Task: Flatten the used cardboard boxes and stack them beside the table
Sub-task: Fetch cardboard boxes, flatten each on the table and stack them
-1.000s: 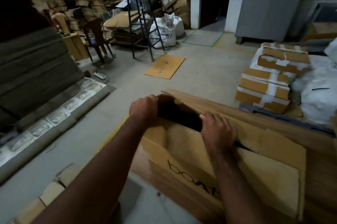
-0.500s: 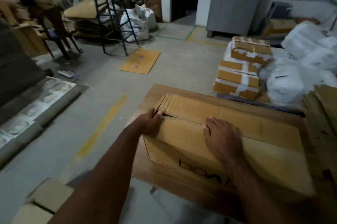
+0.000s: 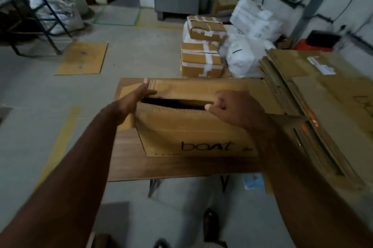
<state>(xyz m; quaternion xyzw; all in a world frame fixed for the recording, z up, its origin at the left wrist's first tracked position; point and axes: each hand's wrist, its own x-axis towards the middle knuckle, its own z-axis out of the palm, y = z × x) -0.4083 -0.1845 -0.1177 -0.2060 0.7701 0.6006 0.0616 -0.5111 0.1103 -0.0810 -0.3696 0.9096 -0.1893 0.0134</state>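
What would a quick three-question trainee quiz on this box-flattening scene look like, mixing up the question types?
1. True or false: the boat box on the table is fully flat.
2. Which hand grips the box's near flap edge: (a) left hand, (b) right hand?
3. Fill in: the stack of flattened cardboard lies to the box's ___.

Key: 1 false, a dark gap shows between its flaps; 2 b; 3 right.

Brown box [image 3: 193, 132] (half-collapsed) on table [image 3: 129, 159].
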